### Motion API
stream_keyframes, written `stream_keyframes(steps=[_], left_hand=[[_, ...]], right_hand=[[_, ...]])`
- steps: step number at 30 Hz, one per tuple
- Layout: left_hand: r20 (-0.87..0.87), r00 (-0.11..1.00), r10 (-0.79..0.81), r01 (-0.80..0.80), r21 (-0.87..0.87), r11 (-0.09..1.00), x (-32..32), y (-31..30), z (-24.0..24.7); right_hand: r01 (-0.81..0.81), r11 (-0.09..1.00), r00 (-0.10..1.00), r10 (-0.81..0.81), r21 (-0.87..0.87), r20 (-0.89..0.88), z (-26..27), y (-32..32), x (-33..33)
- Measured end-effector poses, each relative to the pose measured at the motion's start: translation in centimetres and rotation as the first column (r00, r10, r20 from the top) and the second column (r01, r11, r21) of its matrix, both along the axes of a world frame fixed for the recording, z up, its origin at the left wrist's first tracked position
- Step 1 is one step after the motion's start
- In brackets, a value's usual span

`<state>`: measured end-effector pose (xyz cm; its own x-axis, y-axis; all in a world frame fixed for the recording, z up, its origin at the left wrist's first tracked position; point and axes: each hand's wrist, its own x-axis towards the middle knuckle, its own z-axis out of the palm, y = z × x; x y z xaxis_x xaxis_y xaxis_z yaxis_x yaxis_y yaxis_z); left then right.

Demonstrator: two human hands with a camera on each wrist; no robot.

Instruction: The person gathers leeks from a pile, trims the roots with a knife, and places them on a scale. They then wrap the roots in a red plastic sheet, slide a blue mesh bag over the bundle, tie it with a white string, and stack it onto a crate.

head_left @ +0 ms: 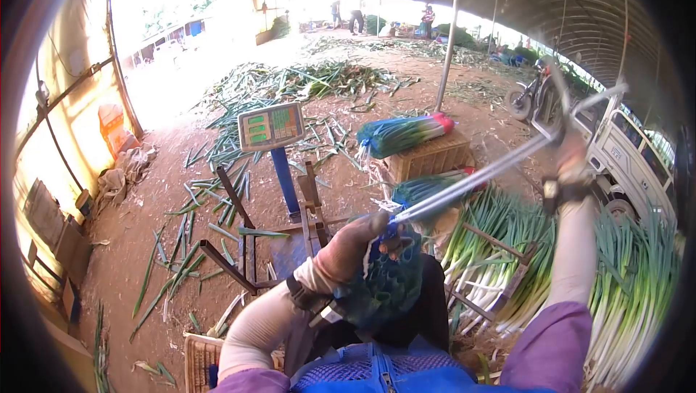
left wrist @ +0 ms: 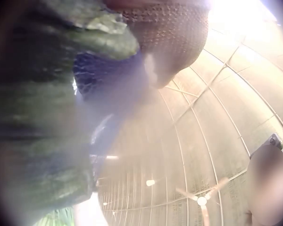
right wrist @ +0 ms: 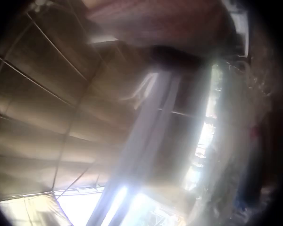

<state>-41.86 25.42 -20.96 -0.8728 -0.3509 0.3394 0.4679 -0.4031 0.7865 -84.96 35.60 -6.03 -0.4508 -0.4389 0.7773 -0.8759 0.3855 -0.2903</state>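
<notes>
My left hand [head_left: 351, 244], in a knit glove, grips the gathered neck of a blue mesh net round a bundle of green onions [head_left: 384, 288] at my lap. In the left wrist view the green leaves [left wrist: 42, 122] fill the left side, beside the bunched blue net [left wrist: 104, 75]. White strapping [head_left: 471, 181] runs taut from that neck up to my right hand [head_left: 571, 152], which holds its other end high at the right, with loose ends above. The right wrist view shows the strapping [right wrist: 144, 132] stretching down from the blurred hand [right wrist: 165, 26].
A scale display [head_left: 272, 127] stands on a blue post ahead, near a metal frame [head_left: 232, 197]. Another netted bundle [head_left: 406, 134] lies on a crate [head_left: 431, 159]. Loose green onions [head_left: 623, 277] are piled at the right, before a cargo tricycle [head_left: 631, 146]. Cut leaves litter the dirt floor.
</notes>
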Motion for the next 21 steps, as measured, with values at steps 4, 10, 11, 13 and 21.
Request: stream_keyframes(steps=[4, 10, 11, 13, 21], left_hand=[[0.163, 0.976, 0.146, -0.164, 0.106, 0.981, 0.4, 0.7, 0.8], [0.415, 0.791, 0.449, -0.369, -0.26, 0.892, -1.0, -0.8, 2.1], [0.447, 0.766, 0.462, -0.358, -0.3, 0.884, -1.5, -0.7, 3.2], [0.461, 0.703, 0.542, -0.362, -0.424, 0.83, -3.1, -0.5, 3.8], [0.181, 0.712, 0.679, -0.224, -0.857, 0.463, -3.5, 2.0, 4.1]], right_hand=[[-0.194, 0.96, 0.977, 0.17, 0.202, 0.129, -21.1, 0.9, -1.6], [-0.367, 0.612, 0.618, -0.402, 0.701, 0.675, -28.6, 2.2, -1.0], [-0.33, 0.631, 0.666, -0.372, 0.702, 0.647, -24.8, 1.9, 0.5], [-0.552, 0.742, 0.704, 0.171, 0.38, 0.689, -17.2, 1.2, 4.7], [-0.967, 0.11, 0.239, 0.699, 0.228, 0.674, -7.5, -1.0, 20.0]])
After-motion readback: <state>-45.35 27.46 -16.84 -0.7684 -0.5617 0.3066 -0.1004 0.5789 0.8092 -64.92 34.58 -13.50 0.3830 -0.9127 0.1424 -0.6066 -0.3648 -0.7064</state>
